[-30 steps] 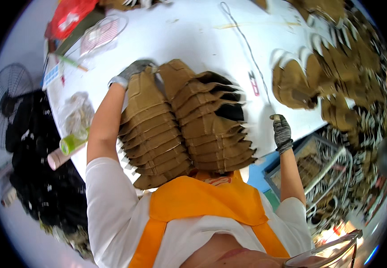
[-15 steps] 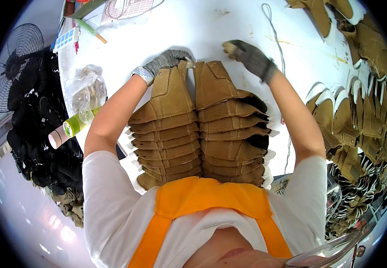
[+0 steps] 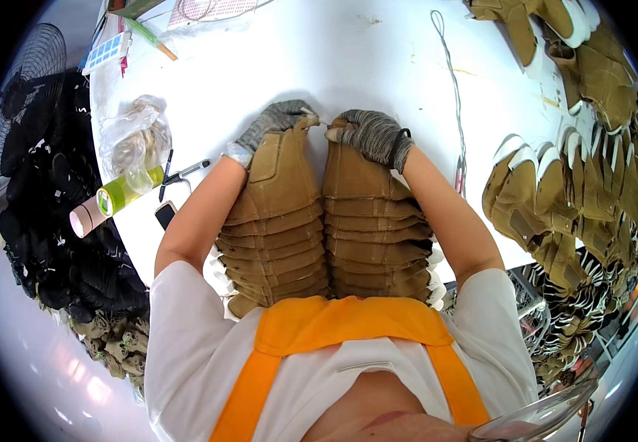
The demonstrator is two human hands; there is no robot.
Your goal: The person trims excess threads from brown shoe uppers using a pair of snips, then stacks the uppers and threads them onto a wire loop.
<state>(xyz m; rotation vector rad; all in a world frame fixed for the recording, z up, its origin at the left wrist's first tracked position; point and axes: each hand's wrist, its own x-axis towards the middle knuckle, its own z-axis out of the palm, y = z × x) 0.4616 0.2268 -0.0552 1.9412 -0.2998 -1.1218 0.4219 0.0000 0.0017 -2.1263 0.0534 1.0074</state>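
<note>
Head view: two side-by-side stacks of tan boot uppers (image 3: 326, 228) stand on the white table (image 3: 363, 66), reaching from the person's chest to the far ends. The left hand (image 3: 275, 121), in a grey knit glove, curls its fingers over the far end of the left stack; the right hand (image 3: 370, 136), gloved alike, grips the far end of the right stack. To the left, a clear plastic bag (image 3: 131, 140) holds pale, tangled material. More tan uppers (image 3: 555, 199) are heaped right.
</note>
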